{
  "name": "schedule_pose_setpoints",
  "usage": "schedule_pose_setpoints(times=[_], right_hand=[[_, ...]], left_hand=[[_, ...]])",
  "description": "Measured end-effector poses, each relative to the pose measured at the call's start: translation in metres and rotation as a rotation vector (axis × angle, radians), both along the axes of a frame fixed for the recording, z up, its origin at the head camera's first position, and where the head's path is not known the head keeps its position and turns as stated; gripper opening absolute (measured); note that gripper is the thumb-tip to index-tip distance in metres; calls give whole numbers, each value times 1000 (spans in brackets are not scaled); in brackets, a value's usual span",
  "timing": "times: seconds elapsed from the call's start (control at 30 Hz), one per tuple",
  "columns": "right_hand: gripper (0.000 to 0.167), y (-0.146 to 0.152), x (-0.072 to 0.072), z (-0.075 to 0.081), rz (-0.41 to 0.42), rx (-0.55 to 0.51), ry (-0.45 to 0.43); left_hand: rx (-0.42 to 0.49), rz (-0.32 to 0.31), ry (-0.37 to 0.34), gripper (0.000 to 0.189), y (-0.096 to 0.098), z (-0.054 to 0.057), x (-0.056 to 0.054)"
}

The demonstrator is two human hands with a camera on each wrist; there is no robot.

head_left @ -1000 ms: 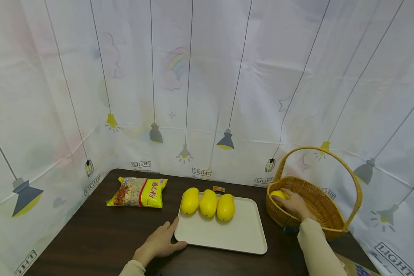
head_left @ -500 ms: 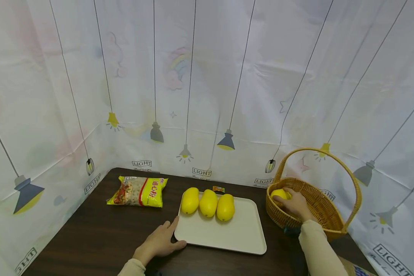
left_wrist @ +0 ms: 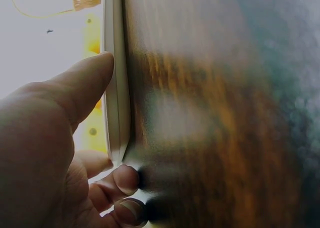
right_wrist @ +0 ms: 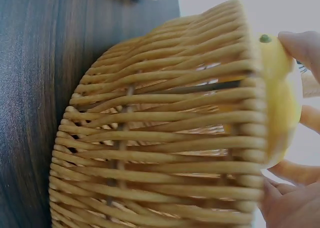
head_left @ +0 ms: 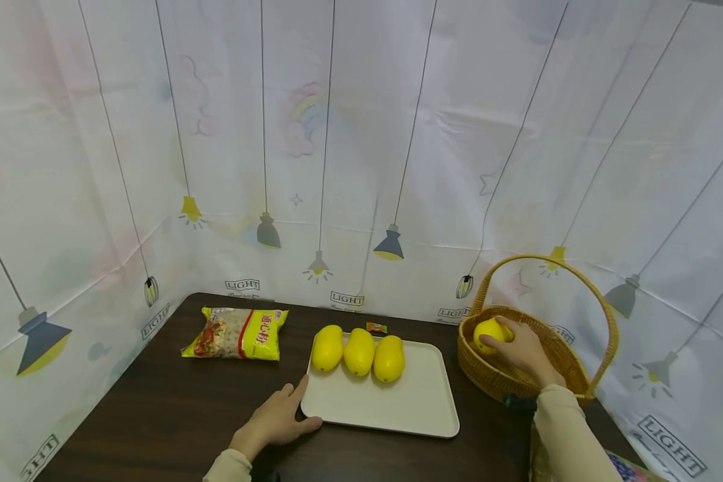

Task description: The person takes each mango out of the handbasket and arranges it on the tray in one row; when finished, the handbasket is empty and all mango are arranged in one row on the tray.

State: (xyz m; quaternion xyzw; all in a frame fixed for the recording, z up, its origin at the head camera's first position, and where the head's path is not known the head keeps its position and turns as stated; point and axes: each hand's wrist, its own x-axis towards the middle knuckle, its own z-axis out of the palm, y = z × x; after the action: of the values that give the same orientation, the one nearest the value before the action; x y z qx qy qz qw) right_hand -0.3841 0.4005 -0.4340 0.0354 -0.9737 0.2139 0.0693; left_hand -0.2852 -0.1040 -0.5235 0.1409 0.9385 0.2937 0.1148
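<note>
My right hand point(head_left: 523, 349) grips a yellow mango point(head_left: 489, 335) at the left end of the wicker basket point(head_left: 488, 375). In the right wrist view the mango point(right_wrist: 278, 103) shows above the rim, its stem spot upward, with fingers and thumb around it. At the near-left corner of the white tray point(head_left: 391, 410) lies my left hand point(head_left: 277, 418), its thumb along the front edge and index finger at the left side. In the left wrist view the thumb point(left_wrist: 95, 70) touches the tray's rim. Three mangoes point(head_left: 358, 352) sit side by side along the tray's back.
A yellow bag of pasta point(head_left: 235, 333) lies at the back left of the dark table point(head_left: 187, 402). Behind the tray is a small wrapped packet point(head_left: 376, 327). The basket's tall handle point(head_left: 602, 301) arches over it. A patterned item point(head_left: 629, 468) shows at the lower right.
The right hand has raised the mango from low in the basket to about its rim. The left hand, tray and the other mangoes stay where they were, with a slight view shift.
</note>
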Motion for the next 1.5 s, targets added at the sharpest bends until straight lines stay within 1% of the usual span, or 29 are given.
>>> schedule_pose_setpoints(times=[0.13, 0.27, 0.5, 0.7, 0.83, 0.97, 1.1, 1.33, 1.5], right_hand=[[90, -6, 7, 10, 11, -6, 24], [88, -15, 14, 17, 36, -38, 42], [81, -39, 22, 22, 150, -81, 103], [76, -65, 26, 23, 240, -60, 130], [72, -79, 27, 16, 291, -9, 128], [70, -91, 28, 6, 323, 21, 84], [70, -102, 27, -5, 343, 19, 27], [71, -117, 21, -24, 332, 5, -86], [72, -119, 18, -30, 337, -17, -119]], left_hand=[[-8, 3, -3, 101, -2, 2, -1], [-15, 4, 3, 102, -2, 4, 0], [-28, 6, -1, 100, -1, 5, 0], [-35, 8, 2, 98, 1, 6, 0], [-32, 15, 2, 97, 0, 7, 1], [-31, 12, 3, 97, 0, 7, 1], [-33, 12, -6, 97, 0, 8, 2], [-26, 2, 0, 98, 0, 5, 1], [-28, 9, -13, 101, 1, 4, 0]])
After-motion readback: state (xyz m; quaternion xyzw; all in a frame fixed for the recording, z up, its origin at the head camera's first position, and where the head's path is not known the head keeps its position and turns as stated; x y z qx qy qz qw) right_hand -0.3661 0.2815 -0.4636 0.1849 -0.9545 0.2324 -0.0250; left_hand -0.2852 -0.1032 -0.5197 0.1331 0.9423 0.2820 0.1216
